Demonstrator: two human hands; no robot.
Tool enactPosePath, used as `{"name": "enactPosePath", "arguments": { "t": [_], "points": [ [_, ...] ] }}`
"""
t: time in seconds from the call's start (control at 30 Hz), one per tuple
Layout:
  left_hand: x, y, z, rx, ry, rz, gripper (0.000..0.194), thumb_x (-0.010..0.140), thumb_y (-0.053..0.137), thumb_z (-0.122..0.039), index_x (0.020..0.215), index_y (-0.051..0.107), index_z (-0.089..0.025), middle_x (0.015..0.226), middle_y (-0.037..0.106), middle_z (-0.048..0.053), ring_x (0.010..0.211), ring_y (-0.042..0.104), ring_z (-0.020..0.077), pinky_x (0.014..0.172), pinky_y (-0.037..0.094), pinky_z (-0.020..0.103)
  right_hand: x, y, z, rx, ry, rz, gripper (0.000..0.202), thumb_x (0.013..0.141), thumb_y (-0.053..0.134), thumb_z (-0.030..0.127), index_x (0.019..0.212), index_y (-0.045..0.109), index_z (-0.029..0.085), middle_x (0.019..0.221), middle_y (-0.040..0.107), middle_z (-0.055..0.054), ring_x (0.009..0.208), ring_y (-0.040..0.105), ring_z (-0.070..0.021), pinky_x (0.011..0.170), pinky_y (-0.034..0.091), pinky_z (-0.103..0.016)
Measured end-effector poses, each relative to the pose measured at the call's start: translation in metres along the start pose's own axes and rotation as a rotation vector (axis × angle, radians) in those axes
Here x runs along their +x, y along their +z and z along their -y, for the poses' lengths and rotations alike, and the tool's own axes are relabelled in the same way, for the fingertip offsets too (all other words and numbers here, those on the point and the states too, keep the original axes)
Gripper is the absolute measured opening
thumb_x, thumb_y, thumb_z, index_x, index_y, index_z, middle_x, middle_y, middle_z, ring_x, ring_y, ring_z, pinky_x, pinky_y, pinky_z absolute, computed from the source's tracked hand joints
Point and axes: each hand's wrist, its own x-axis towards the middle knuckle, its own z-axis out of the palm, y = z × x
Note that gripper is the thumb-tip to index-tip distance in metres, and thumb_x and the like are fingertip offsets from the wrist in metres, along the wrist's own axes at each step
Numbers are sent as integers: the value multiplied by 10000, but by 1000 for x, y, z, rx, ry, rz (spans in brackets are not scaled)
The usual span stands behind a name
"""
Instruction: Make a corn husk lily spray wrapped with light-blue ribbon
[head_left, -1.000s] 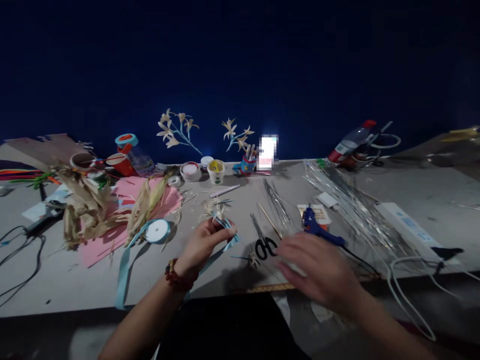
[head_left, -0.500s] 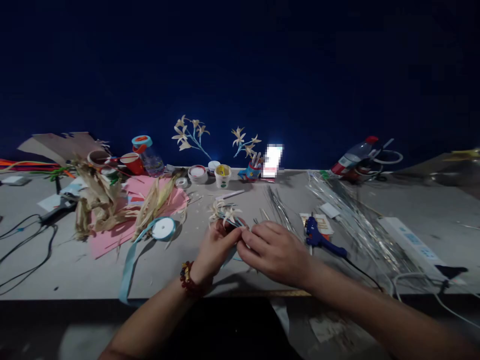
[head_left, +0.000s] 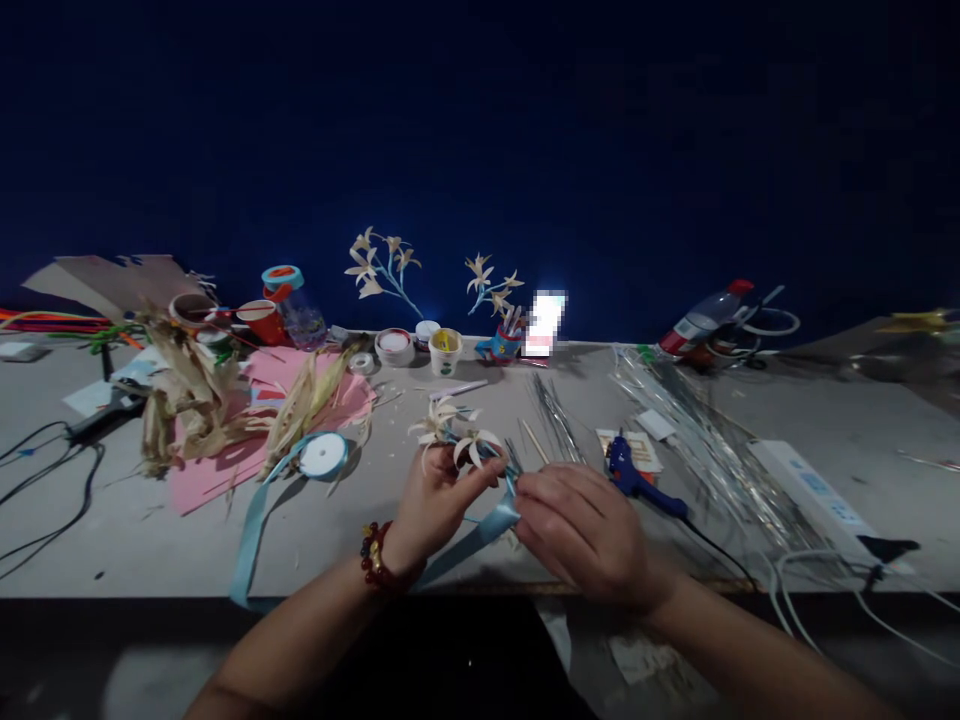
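My left hand (head_left: 441,505), closed, holds the stems of a bunch of cream husk flowers (head_left: 474,443) over the front of the table. Pinched in my right hand (head_left: 581,525) is a light-blue ribbon (head_left: 499,515), close to the stems; my fingers hide just where it meets them. Part of this ribbon passes below my left wrist toward the table edge. Left of my hands lies the ribbon spool (head_left: 324,456), its loose end hanging over the edge. Two finished-looking flower sprays (head_left: 386,268) stand against the dark backdrop.
Dried corn husks (head_left: 199,410) lie over pink paper (head_left: 210,475) on the left. A blue glue gun (head_left: 637,475), wire bundles (head_left: 705,440) and a white power strip (head_left: 814,490) with cables are on the right. Small tubs (head_left: 445,352) and a glowing phone (head_left: 544,325) stand at the back.
My right hand has moved right and slightly down, away from the left hand, drawing the blue ribbon into view. The flowers in my left hand have turned and show more.
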Motion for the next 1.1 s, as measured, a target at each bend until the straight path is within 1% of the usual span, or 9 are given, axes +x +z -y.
{"name": "enactPosePath", "arguments": {
  "t": [0.2, 0.33, 0.43, 0.53, 0.63, 0.7, 0.8, 0.9, 1.1],
  "points": [
    [1, 0, -3, 48, 24, -19, 142, 793, 696, -291, 761, 692, -153, 691, 673, 23, 673, 596, 155, 668, 473, 244, 1, -4, 2, -2, 50, 5, 178, 861, 568, 102, 1016, 649, 131, 881, 727, -101, 838, 650, -208, 772, 556, -358],
    [2, 1, -2, 101, 67, -22, 161, 809, 678, -302, 744, 694, -155, 691, 667, 21, 685, 586, 158, 683, 463, 248, 7, -5, 6, 6, 48, 0, 138, 874, 546, 93, 936, 662, 132, 833, 725, -96, 789, 642, -213, 722, 549, -356],
    [1, 2, -2, 137, 77, -14, 173, 812, 673, -299, 723, 695, -153, 690, 660, 26, 686, 578, 159, 681, 457, 249, 9, -6, 7, 15, 66, -11, 143, 882, 531, 90, 906, 657, 153, 839, 729, -88, 805, 647, -205, 738, 543, -351],
    [0, 3, -3, 168, 104, -10, 182, 810, 673, -298, 703, 693, -153, 697, 658, 37, 679, 580, 163, 687, 457, 257, 8, -8, 6, 44, 72, -34, 124, 855, 561, 85, 907, 649, 155, 868, 735, -94, 821, 656, -207, 741, 548, -353],
    [-2, 1, -5, 215, 146, 0, 160, 825, 655, -295, 758, 707, -160, 758, 681, 55, 699, 603, 176, 721, 464, 276, 6, -11, 4, 100, 78, -64, 128, 821, 582, 70, 895, 639, 158, 859, 736, -92, 804, 666, -204, 708, 554, -343],
    [-3, -1, -6, 243, 167, 10, 159, 836, 643, -301, 788, 713, -166, 809, 697, 68, 732, 619, 189, 745, 466, 288, 5, -13, 3, 142, 111, -95, 155, 804, 585, 64, 902, 638, 171, 849, 735, -84, 792, 675, -200, 708, 562, -341],
    [-3, -4, -7, 229, 149, 67, 196, 839, 640, -325, 751, 706, -163, 773, 687, 67, 715, 604, 186, 702, 460, 281, 1, -11, 0, 255, 245, -148, 197, 787, 583, 56, 915, 634, 195, 849, 727, -71, 787, 692, -196, 718, 567, -336],
    [-2, -7, -7, 167, 102, 128, 231, 831, 651, -337, 700, 683, -150, 710, 658, 55, 666, 569, 162, 641, 444, 259, -3, -7, -3, 396, 408, -167, 180, 795, 594, 54, 875, 616, 213, 844, 710, -52, 800, 692, -188, 700, 550, -313],
    [1, -11, -12, 35, -42, 221, 231, 802, 689, -353, 741, 701, -131, 627, 634, 39, 600, 568, 144, 592, 448, 243, -6, 3, -11, 825, 683, -198, 82, 839, 638, 135, 820, 597, 203, 842, 667, -51, 798, 655, -179, 697, 526, -307]
  ]
}}
